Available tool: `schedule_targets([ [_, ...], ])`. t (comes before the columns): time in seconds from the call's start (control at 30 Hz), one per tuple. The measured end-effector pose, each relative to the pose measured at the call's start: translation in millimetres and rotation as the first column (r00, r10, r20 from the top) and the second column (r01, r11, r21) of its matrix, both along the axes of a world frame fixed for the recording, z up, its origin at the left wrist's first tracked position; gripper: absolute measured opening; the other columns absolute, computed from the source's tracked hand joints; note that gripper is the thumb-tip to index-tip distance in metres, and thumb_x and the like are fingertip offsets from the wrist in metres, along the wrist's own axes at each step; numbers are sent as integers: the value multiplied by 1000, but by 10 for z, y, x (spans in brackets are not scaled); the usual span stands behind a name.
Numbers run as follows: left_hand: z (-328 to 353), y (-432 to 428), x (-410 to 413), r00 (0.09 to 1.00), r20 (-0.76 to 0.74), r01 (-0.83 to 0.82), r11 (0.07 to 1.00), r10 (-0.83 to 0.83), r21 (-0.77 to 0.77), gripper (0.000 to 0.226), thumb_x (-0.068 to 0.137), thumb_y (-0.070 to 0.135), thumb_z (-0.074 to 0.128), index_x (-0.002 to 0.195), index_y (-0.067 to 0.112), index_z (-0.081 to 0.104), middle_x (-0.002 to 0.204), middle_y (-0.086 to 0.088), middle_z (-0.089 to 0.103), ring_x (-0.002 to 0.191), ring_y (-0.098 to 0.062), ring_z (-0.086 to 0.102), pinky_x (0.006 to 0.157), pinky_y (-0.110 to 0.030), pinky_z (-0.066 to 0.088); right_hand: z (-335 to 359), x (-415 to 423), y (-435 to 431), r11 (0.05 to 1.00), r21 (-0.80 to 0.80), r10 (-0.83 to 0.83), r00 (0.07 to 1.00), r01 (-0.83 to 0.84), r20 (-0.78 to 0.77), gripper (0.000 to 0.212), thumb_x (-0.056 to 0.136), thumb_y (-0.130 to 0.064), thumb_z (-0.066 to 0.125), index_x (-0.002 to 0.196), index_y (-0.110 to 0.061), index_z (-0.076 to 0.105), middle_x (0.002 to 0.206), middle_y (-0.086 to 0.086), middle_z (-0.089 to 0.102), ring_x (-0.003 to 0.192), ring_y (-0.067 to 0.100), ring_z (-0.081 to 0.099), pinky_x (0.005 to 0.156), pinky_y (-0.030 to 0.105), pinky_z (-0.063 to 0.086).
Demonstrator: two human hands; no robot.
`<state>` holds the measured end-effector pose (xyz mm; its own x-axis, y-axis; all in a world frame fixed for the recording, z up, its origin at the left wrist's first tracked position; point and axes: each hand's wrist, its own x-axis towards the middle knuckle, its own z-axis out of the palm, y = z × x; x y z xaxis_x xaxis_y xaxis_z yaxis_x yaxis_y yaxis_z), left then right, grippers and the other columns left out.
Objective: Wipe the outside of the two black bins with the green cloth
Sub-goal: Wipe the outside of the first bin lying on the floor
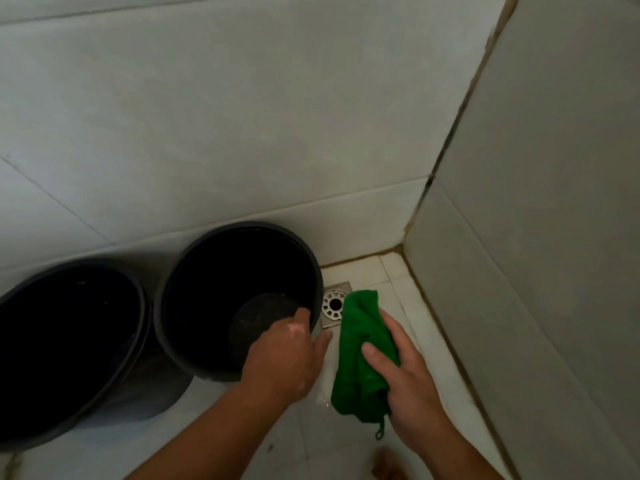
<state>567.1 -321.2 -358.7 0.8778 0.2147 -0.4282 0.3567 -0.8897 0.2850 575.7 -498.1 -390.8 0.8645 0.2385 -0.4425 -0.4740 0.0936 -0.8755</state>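
Note:
Two black bins stand side by side on the white tiled floor against the wall. The left bin (69, 341) sits at the frame's left edge, and the right bin (235, 271) is tilted toward me so its inside shows. My left hand (284, 358) grips the near right rim of the right bin, thumb inside and fingers outside. My right hand (405, 379) holds the bunched green cloth (360, 348) just right of that bin, a little above the floor. The cloth does not touch the bin.
A round metal floor drain (333, 304) lies between the right bin and the cloth. Tiled walls meet in a corner (403, 249) close behind and to the right. A bare foot (389, 465) shows at the bottom edge.

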Motion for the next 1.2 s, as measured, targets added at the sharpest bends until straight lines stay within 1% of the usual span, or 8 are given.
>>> schedule_targets([
  [0.23,-20,84,96,997,-75,3,1000,-4,-12,33,108,41,38,119,17,58,113,-14,67,101,-34,66,90,-47,56,71,-6,-51,999,-50,7,1000,-6,14,42,86,-10,71,124,-27,65,108,-1,75,100,20,72,84,40,59],
  [0.4,172,208,-85,990,86,-101,990,110,-101,29,107,44,43,115,22,60,100,-6,70,87,-24,69,80,-40,59,277,32,-93,998,-45,40,999,-39,21,35,68,-24,78,103,-22,70,99,7,74,92,27,73,76,41,59],
  [0.5,313,297,-241,944,221,-164,931,244,-326,26,107,40,47,111,22,66,97,2,72,87,-13,69,80,-32,59,447,67,-105,993,-80,90,995,-87,43,30,68,-27,78,96,-28,71,99,8,74,94,31,72,81,51,60],
  [0.6,396,442,-456,890,195,-217,760,412,-613,22,107,33,49,110,26,70,98,4,76,92,-7,72,84,-26,59,644,81,-111,981,-139,151,984,-137,98,32,71,-33,75,102,-40,69,102,1,74,97,27,72,87,57,58],
  [0.7,359,567,-728,828,76,-278,524,556,-806,26,108,27,48,116,29,72,106,7,79,103,-5,72,85,-20,56,776,88,-109,960,-222,213,960,-171,183,51,81,-27,72,122,-56,60,119,-16,70,109,11,68,95,43,54],
  [0.93,-53,717,-988,484,-242,-507,44,841,-861,32,107,33,48,114,19,76,107,-6,80,104,-26,75,86,-40,57,686,113,104,832,-454,458,855,-318,242,51,95,-16,65,121,-60,61,119,-30,66,109,-4,63,102,38,51],
  [1.03,-173,759,-1035,460,-202,-520,78,865,-851,34,109,31,45,109,20,77,102,-3,81,100,-20,76,83,-32,55,657,206,276,752,-561,558,787,-346,264,47,95,-21,65,123,-58,60,117,-31,66,107,-8,60,99,33,52],
  [1.2,-343,873,-1053,481,-13,-571,301,877,-764,36,109,35,42,92,31,74,93,5,77,93,-8,70,73,-17,49,654,373,582,635,-702,690,645,-324,327,43,95,-22,65,130,-47,59,119,-29,62,107,-11,56,90,16,46],
])
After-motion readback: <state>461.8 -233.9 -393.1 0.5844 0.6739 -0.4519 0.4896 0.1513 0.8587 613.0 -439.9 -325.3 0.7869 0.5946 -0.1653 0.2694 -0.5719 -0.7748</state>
